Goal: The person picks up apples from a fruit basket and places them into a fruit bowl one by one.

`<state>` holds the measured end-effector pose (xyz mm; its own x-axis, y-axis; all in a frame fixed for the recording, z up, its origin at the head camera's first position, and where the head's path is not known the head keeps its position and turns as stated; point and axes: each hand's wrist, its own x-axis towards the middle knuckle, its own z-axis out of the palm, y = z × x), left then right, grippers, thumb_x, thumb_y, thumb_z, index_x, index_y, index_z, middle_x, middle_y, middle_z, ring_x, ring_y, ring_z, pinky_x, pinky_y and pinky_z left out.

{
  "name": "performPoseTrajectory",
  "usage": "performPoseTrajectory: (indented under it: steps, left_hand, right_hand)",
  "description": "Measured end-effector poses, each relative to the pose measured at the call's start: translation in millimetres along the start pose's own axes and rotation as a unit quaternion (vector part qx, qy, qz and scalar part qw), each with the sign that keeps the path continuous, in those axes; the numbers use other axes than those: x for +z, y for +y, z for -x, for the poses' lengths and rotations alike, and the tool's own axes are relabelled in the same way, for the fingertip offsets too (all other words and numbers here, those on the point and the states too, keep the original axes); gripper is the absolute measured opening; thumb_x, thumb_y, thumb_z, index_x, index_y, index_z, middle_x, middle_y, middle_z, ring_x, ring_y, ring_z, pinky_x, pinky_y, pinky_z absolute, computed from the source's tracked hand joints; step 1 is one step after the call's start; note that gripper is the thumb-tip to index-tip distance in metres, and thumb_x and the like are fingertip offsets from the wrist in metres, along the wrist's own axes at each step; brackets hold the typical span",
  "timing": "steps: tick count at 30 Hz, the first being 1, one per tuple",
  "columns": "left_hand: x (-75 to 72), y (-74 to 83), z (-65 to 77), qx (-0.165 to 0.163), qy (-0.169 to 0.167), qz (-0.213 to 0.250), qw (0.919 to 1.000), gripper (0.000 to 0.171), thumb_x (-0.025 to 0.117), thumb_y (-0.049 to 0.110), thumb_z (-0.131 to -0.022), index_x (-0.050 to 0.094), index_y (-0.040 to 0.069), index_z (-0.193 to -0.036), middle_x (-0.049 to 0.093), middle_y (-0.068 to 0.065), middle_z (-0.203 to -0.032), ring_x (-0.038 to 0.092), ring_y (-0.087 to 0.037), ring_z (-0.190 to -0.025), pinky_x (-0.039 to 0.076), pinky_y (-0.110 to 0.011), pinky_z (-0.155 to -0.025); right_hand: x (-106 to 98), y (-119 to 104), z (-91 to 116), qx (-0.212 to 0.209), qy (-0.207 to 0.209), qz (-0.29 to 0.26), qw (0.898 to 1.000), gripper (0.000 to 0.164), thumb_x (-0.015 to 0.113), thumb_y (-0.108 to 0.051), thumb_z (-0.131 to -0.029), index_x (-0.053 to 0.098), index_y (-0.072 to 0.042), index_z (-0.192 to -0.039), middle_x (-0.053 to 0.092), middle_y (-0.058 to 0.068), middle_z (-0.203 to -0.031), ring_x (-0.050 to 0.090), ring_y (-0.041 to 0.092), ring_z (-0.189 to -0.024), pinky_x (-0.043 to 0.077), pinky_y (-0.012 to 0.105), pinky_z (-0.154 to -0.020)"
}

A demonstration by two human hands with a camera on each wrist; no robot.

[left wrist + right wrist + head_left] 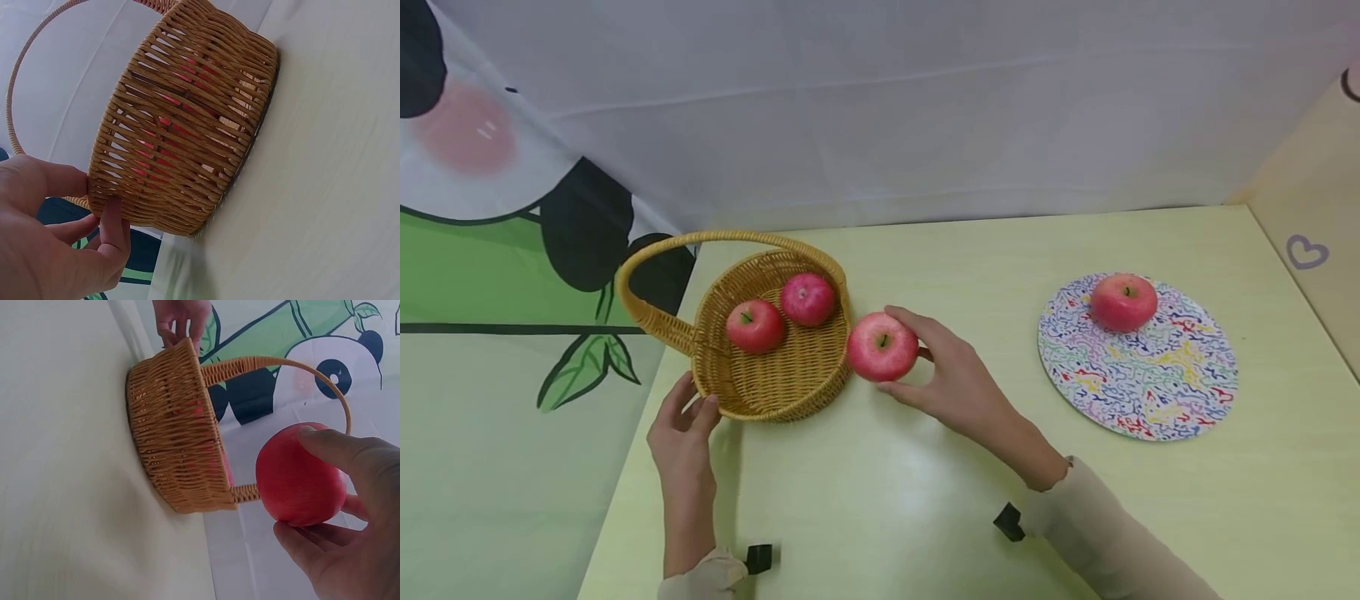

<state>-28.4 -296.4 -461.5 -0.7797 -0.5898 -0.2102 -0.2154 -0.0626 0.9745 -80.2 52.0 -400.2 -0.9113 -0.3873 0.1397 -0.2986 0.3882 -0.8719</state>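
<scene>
A round wicker basket [752,392] with a tall arched handle stands on the left of the table. Inside it lie two red apples, one at the left [756,326] and one farther back [807,299]. My left hand [687,442] pinches the basket's rim at its near left side; the left wrist view shows thumb and fingers on either side of the weave. With thumb and fingers, my right hand [951,375] grips another red apple [882,347] just off the basket's right rim. In the right wrist view this apple [300,475] is raised off the table.
On the right of the table lies a round board [1150,392] with a multicoloured squiggle pattern, one red apple [1123,302] on its far part. Behind the table hangs a pale cloth [925,125], and a panel with a heart drawing [1307,252] borders the right side.
</scene>
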Motion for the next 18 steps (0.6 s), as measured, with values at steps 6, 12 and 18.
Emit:
performPoseTrajectory:
  steps: [6,12,18]
  left_hand:
    - [0.0,-1.4,-0.6,-0.001,-0.001,0.003,1.0,0.054,0.069,0.009,-0.1,0.056,0.019,-0.151,0.056,-0.001,-0.146,0.062,-0.01,-0.114,0.058,-0.009,-0.082]
    - [-0.2,-2.3,-1.6,-0.002,0.001,0.002,1.0,0.054,0.069,0.009,-0.1,0.056,0.02,-0.151,0.055,-0.002,-0.147,0.061,-0.012,-0.117,0.058,-0.009,-0.083]
    - [0.6,-2.3,-1.2,0.001,0.0,0.002,1.0,0.053,0.068,0.01,-0.1,0.056,0.021,-0.151,0.055,-0.002,-0.147,0.061,-0.013,-0.117,0.058,-0.009,-0.083]
  right_hand:
    - [-14,12,9,0.03,0.023,-0.014,0.999,0.087,0.091,-0.021,-0.082,0.046,-0.024,-0.157,0.051,-0.002,-0.157,0.051,0.022,-0.144,0.058,0.045,-0.105]
    - [-31,29,18,0.065,0.048,-0.008,0.997,0.088,0.091,-0.024,-0.082,0.045,-0.026,-0.157,0.05,-0.003,-0.158,0.05,0.022,-0.145,0.058,0.047,-0.105]
    - [-41,43,27,0.072,0.075,-0.013,0.994,0.09,0.091,-0.021,-0.082,0.043,-0.023,-0.158,0.05,0.001,-0.158,0.048,0.025,-0.146,0.057,0.052,-0.105]
